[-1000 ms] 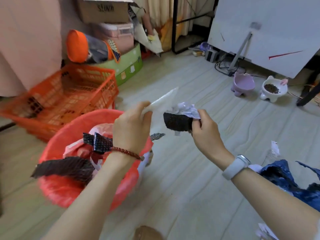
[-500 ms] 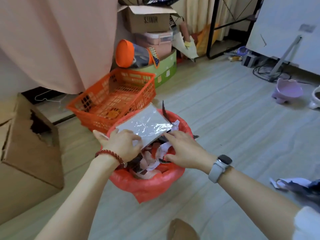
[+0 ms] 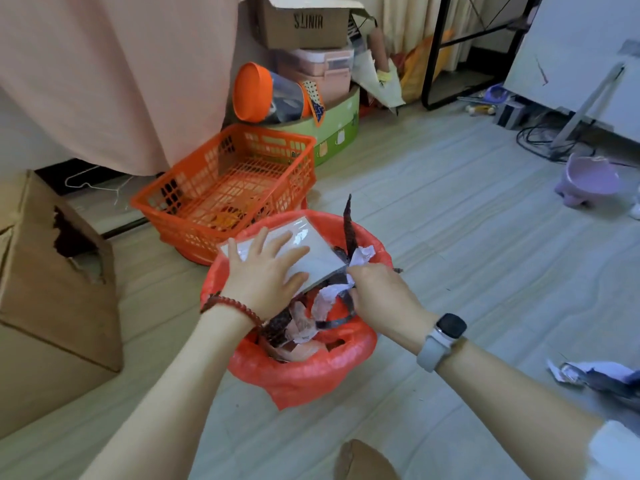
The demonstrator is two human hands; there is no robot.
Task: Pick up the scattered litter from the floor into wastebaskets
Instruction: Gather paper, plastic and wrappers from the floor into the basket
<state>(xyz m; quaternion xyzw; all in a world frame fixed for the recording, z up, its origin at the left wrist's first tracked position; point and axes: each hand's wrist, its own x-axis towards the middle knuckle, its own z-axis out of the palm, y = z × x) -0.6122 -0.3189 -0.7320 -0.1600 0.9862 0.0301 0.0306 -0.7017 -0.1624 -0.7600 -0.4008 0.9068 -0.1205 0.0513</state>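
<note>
My left hand [image 3: 266, 268] lies flat, fingers spread and straight, pressing on a flat white packet in glossy wrap [image 3: 311, 252]. The packet sits tilted across the top of the wastebasket [image 3: 298, 372], which is lined with a red bag. It rests on the heap of litter inside.

My right hand [image 3: 379, 292] is at the packet's right corner, fingers curled down into the basket. They pinch crumpled white paper [image 3: 327, 296] among dark strips [image 3: 348, 230]; one strip stands up past the rim. How firmly I have the paper, I cannot tell, as the fingertips are hidden.

The basket stands on the pale plank floor [image 3: 467, 271]. An orange crate [image 3: 228, 188] is just behind it and a cardboard box [image 3: 52, 289] is to the left. More litter [image 3: 595, 375] lies on the floor at far right.
</note>
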